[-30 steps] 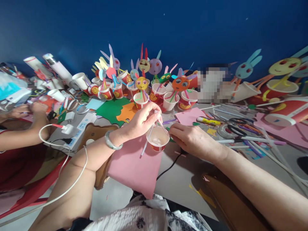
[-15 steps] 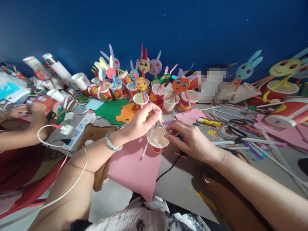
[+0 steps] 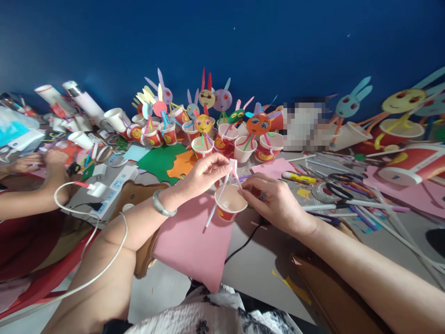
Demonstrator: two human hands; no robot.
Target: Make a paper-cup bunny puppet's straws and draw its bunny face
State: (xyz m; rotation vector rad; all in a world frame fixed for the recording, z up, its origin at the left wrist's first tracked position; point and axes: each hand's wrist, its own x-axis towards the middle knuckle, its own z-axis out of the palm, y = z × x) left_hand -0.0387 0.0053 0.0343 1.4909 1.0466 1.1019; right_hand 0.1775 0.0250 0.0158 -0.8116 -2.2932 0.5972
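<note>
Pale, slender, straw-like strip [image 3: 217, 199] is forming an upside-down V at mid-frame

Just left of the frame's centre, the left hand [image 3: 212, 175] is reaching in, thumb and forefinger pinching the strip at its bent top; a smooth, grey-green, ring-shaped bangle [image 3: 164, 203] is circling the wrist. Below, a pink paper sheet [image 3: 193, 241] is lying flat at lower centre. The strip's whitish left leg is slanting down across the cup's rim, its free end showing over the sheet. The round paper cup [image 3: 227, 215], cream inside and red outside with a yellow mark, is standing upright under the bend. The strip's right leg, shorter in view and pinkish, is dropping toward the cup's right rim. There, right of centre, the right hand [image 3: 276, 199] is pinching its lower part between the fingertips.
</note>
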